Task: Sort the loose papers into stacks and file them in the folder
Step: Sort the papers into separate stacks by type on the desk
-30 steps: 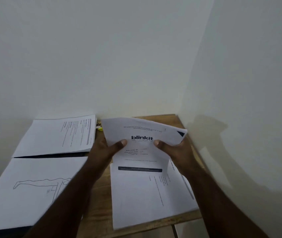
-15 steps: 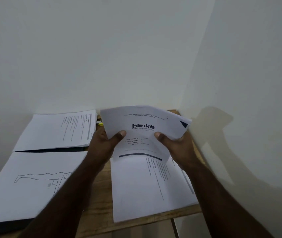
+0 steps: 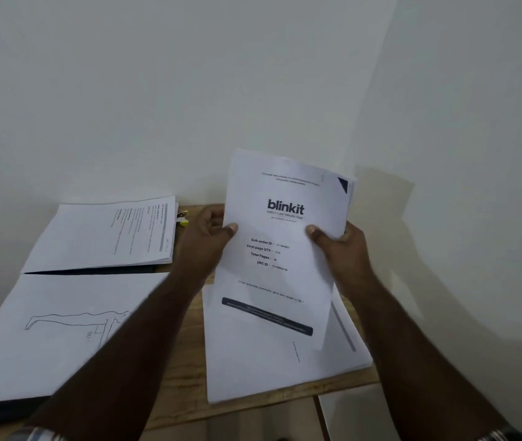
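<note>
Wooden table (image 3: pixel 186 370); 3 paper stacks (image 3: pixel 272 370) (image 3: pixel 103 237) (image 3: pixel 46 329); small yellow item (image 3: pixel 184 221)

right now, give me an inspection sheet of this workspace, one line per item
surface: wooden table, mostly covered by paper.
job's things: blinkit sheet held up above a stack of papers; text stack at the back left; line-drawing sheet in front of it; dark folder edge between them.
clutter: small yellow item beside the text stack, too small to identify.
grippers: left hand and right hand each pinch a side of the blinkit sheet.
cables: nothing seen.
surroundings: plain white walls meeting in a corner.
</note>
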